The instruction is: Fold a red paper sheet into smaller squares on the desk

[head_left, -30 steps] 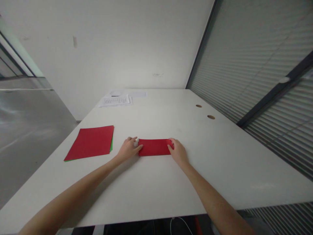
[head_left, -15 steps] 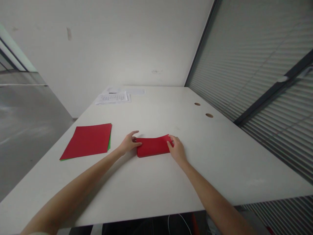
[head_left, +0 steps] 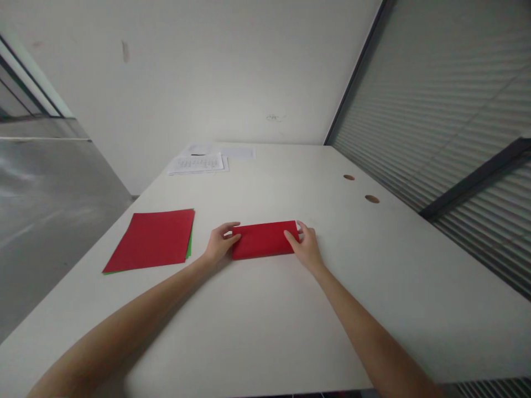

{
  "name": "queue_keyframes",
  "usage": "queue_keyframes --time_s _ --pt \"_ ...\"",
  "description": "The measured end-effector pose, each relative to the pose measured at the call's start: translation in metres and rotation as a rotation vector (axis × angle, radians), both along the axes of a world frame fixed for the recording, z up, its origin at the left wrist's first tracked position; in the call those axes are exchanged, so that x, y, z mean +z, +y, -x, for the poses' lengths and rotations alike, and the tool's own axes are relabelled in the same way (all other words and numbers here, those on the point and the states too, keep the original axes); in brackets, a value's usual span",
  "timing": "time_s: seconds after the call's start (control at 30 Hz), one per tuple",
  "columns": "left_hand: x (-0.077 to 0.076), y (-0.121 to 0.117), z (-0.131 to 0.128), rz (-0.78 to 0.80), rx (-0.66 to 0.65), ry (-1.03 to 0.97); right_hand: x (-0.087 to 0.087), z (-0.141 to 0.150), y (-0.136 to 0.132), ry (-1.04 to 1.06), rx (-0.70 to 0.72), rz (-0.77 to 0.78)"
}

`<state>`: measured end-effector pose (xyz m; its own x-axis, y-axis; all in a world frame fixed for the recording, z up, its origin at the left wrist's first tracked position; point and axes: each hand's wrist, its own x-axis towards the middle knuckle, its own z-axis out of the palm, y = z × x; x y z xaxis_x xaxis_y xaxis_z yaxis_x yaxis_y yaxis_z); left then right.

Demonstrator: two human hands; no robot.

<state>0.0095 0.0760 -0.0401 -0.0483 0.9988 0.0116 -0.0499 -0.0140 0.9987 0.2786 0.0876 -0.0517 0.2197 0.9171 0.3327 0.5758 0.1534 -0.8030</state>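
A folded red paper, a long narrow rectangle, lies flat on the white table in front of me. My left hand grips its left end, thumb on top and fingers curled round the far corner. My right hand grips its right end, thumb pressed on the red surface and fingers bent behind the edge. Both forearms stretch forward from the near edge of the table.
A stack of red sheets with a green sheet showing under its right edge lies to the left. Printed white papers sit at the far end. Two round cable holes are on the right, near the window blinds.
Half a second ago the folded paper bowed upward between my hands; now it lies flat. Both hands have stayed at its ends.
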Motion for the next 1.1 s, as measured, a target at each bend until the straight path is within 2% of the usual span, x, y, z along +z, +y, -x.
queue_keyframes --time_s 0.1,0.2,0.33,0.5,0.67,0.8,0.97,1.1 --pt "-0.002 0.001 0.0 0.053 -0.015 -0.151 -0.001 0.002 -0.002 0.146 0.113 0.065" --pt "-0.003 0.001 0.001 0.079 0.003 -0.218 0.0 0.003 -0.004 0.272 0.213 0.113" --pt "-0.003 0.002 0.001 0.102 -0.011 -0.25 0.001 0.0 -0.002 0.366 0.145 0.103" --pt "0.001 0.0 -0.001 0.127 -0.056 -0.288 0.006 -0.006 -0.003 0.443 0.251 0.194" --pt "0.006 -0.002 -0.001 0.135 -0.043 -0.292 0.011 -0.005 -0.008 0.544 0.2 0.174" --pt "0.008 -0.003 -0.002 0.145 -0.038 -0.307 0.011 -0.003 -0.012 0.611 0.232 0.216" --pt "0.012 -0.008 -0.006 0.103 -0.04 -0.201 0.013 0.0 -0.015 0.575 0.228 0.167" --pt "0.02 -0.014 -0.01 0.171 -0.107 -0.147 0.015 0.003 -0.017 0.611 0.212 0.149"
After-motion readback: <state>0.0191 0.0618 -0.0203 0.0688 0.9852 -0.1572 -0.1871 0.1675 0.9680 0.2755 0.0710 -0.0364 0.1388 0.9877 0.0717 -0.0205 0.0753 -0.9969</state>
